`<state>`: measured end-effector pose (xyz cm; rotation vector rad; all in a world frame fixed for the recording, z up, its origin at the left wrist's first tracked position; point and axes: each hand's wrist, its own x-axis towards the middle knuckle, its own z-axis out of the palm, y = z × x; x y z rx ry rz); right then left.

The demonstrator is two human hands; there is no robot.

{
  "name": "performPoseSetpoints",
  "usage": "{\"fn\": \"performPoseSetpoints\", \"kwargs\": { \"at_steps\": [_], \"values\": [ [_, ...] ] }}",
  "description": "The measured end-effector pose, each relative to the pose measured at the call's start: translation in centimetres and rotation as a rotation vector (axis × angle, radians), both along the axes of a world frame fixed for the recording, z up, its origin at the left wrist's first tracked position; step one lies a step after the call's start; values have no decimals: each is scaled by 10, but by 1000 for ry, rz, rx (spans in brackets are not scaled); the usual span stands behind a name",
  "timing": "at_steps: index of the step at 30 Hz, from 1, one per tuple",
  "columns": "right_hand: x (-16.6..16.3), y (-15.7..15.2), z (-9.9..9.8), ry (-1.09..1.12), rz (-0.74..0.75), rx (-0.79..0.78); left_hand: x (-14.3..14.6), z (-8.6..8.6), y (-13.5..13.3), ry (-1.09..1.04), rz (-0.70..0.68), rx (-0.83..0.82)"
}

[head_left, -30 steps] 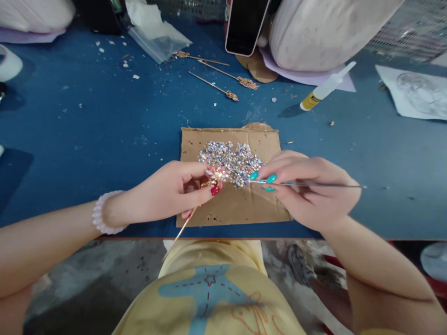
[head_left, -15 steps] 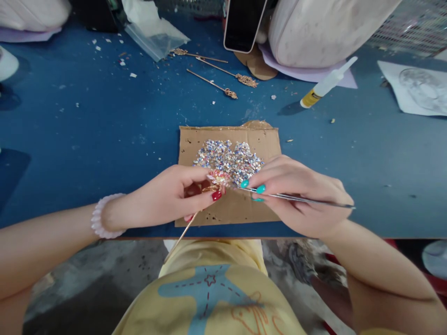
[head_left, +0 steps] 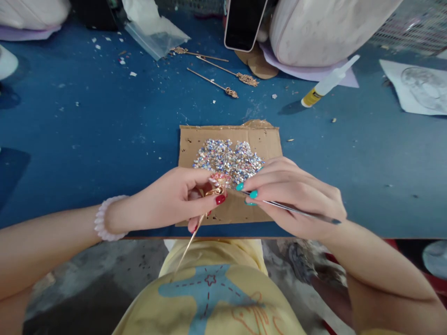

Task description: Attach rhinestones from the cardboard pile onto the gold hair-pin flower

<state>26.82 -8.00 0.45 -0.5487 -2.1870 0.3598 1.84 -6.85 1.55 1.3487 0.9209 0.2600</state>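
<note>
My left hand (head_left: 174, 197) pinches the ornate head of a gold hairpin (head_left: 213, 186), its thin stem (head_left: 190, 242) slanting down towards my lap. My right hand (head_left: 296, 197) is closed around a thin metal tool (head_left: 296, 210), whose tip points left at the hairpin's head. Both hands hover over the near edge of a brown cardboard sheet (head_left: 268, 139) on the blue table (head_left: 87, 130). A pile of small shiny rhinestones (head_left: 226, 158) lies on the cardboard just beyond my fingers.
Three more gold hairpins (head_left: 223, 74) lie farther back. A glue bottle (head_left: 328, 83) lies at the right, a phone (head_left: 244, 23) leans against a white bag (head_left: 324, 28), a plastic bag (head_left: 153, 32) at the back left. A white paper (head_left: 415, 88) sits far right.
My right hand has moved left and nearer with the tool, its far end dropping lower. The left hand has tilted the hairpin so its stem hangs steeper.
</note>
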Motion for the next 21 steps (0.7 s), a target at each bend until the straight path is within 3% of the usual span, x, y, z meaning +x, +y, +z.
{"fn": "performPoseSetpoints", "kwargs": {
  "at_steps": [12, 21],
  "values": [
    [1, 1, 1, -48, -3, 64, -1, -3, 2, 21, -21, -10],
    [4, -1, 4, -89, -6, 59, -1, -13, 4, -88, -51, -2]
  ]
}}
